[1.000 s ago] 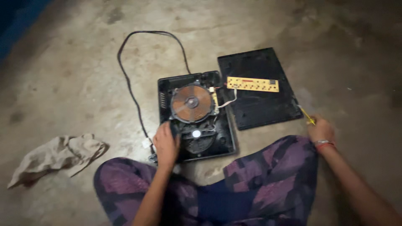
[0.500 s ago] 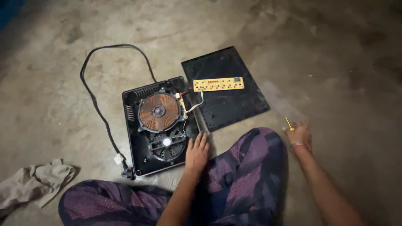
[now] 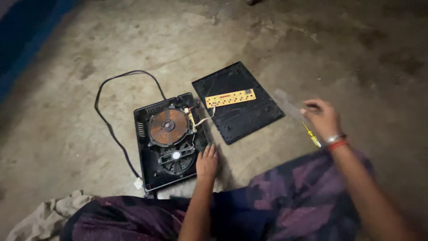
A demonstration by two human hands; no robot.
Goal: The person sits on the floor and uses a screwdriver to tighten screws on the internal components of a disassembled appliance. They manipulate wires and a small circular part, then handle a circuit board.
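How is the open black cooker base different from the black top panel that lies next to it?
The cooker base shows a copper coil and a fan; the top panel carries only a yellow circuit strip. The base has a black cord; the panel has thin wires to the base. The left hand touches the base, not the panel. Both are black, flat on the floor.

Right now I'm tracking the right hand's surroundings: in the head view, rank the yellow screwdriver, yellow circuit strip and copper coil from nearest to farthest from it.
From the right hand:
1. Yellow screwdriver, on the floor just below the hand.
2. Yellow circuit strip, to its left on the black panel.
3. Copper coil, farther left inside the opened cooker base.
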